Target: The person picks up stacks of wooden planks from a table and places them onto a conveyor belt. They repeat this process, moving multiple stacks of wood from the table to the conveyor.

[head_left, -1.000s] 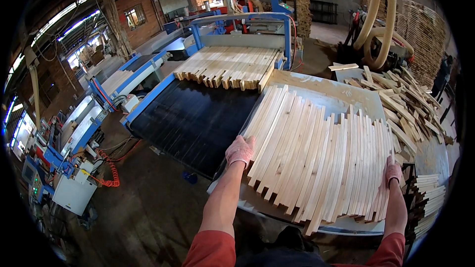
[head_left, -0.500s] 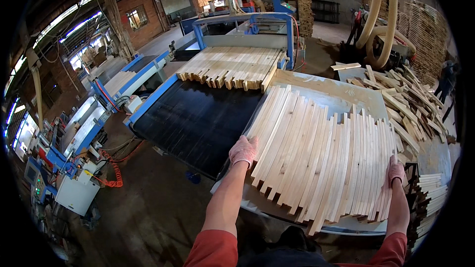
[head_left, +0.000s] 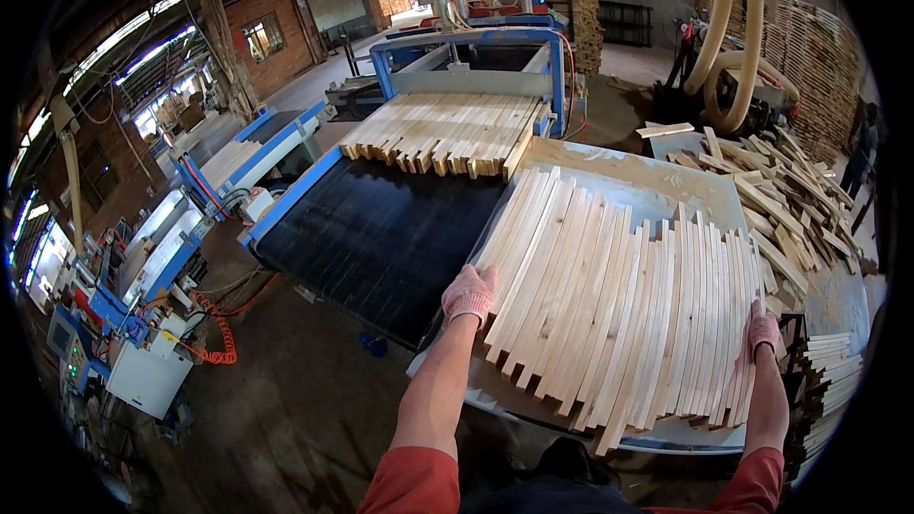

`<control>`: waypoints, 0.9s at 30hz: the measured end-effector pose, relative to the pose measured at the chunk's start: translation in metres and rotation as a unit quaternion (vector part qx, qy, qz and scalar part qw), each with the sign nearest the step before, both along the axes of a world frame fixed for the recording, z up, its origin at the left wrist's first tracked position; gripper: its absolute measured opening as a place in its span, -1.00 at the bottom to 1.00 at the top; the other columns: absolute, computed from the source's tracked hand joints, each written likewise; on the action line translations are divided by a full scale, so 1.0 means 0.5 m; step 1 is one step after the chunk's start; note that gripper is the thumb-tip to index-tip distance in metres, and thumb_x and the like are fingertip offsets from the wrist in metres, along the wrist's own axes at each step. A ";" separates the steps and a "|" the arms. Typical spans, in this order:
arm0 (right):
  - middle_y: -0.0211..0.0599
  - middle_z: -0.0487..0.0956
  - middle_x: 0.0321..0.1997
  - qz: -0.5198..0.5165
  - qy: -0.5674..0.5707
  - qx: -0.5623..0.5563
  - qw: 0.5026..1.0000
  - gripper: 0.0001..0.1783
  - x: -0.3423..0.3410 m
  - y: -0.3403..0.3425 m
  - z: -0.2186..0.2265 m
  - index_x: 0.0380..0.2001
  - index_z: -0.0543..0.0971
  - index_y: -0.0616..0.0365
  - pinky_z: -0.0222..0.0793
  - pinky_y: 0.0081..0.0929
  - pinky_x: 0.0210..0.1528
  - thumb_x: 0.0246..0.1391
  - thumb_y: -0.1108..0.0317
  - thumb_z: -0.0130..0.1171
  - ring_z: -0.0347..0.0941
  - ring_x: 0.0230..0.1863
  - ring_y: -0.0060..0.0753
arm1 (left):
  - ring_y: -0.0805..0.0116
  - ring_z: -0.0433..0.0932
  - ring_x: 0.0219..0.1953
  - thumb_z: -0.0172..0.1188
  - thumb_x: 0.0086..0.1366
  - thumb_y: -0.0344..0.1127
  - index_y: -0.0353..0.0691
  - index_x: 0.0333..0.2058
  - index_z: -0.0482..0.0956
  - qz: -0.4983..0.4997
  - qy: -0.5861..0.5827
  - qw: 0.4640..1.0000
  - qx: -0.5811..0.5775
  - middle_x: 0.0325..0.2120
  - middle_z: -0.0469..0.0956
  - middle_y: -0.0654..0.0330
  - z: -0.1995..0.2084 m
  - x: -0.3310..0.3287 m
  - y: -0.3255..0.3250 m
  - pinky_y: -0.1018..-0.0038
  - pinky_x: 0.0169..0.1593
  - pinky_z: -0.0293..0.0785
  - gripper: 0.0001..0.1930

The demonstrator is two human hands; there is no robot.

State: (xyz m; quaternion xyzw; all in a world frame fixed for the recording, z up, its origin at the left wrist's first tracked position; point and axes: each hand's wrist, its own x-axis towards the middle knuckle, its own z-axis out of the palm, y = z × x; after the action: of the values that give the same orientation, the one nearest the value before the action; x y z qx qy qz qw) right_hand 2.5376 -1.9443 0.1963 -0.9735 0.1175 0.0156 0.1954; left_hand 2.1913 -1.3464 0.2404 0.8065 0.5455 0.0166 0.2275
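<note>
Row of pale wooden strips (head_left: 619, 309) between the gloved hands (head_left: 468, 294)

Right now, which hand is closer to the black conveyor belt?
Left. The left hand is at the left edge of the wooden strips, beside the black belt; the right hand is at their right edge, farther away.

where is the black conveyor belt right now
In the head view, the black conveyor belt lies left of centre, left of the wooden strips the left hand touches, with the blue frame farther back.
</note>
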 end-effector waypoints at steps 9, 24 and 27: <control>0.28 0.64 0.17 0.039 -0.020 -0.068 0.997 -0.05 0.035 -0.052 -0.035 0.16 0.61 0.33 0.46 0.05 0.26 0.37 -0.45 -0.16 0.57 0.21 0.28 | -0.12 0.65 0.17 -0.06 0.46 0.39 -0.17 0.19 0.53 -0.015 -0.012 1.000 0.003 0.18 0.62 -0.10 -0.011 0.011 0.004 0.00 0.18 0.58 -0.27; 0.27 0.58 0.28 -0.033 0.021 -0.007 0.999 -0.06 -0.048 0.030 0.072 0.15 0.64 0.30 0.33 -0.03 0.40 0.34 -0.45 -0.14 0.48 0.35 0.23 | -0.20 0.69 0.04 -0.11 0.48 0.36 -0.31 0.11 0.50 -0.039 0.001 0.997 0.070 -0.03 0.70 -0.22 -0.024 0.017 0.006 -0.05 0.06 0.62 -0.25; 0.27 0.59 0.26 -0.035 0.025 -0.003 0.999 -0.05 -0.054 0.035 0.075 0.15 0.63 0.31 0.33 -0.04 0.40 0.34 -0.45 -0.14 0.48 0.35 0.23 | -0.20 0.70 0.03 -0.10 0.48 0.37 -0.32 0.11 0.49 -0.042 -0.002 0.996 0.080 -0.05 0.71 -0.23 -0.033 0.015 0.007 -0.04 0.06 0.62 -0.25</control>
State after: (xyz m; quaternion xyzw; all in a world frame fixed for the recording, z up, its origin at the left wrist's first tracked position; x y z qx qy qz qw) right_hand 2.5108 -1.9269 0.2336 -0.9687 0.1559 0.0325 0.1902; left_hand 2.1991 -1.3430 0.2241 0.8441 0.5077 0.0525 0.1641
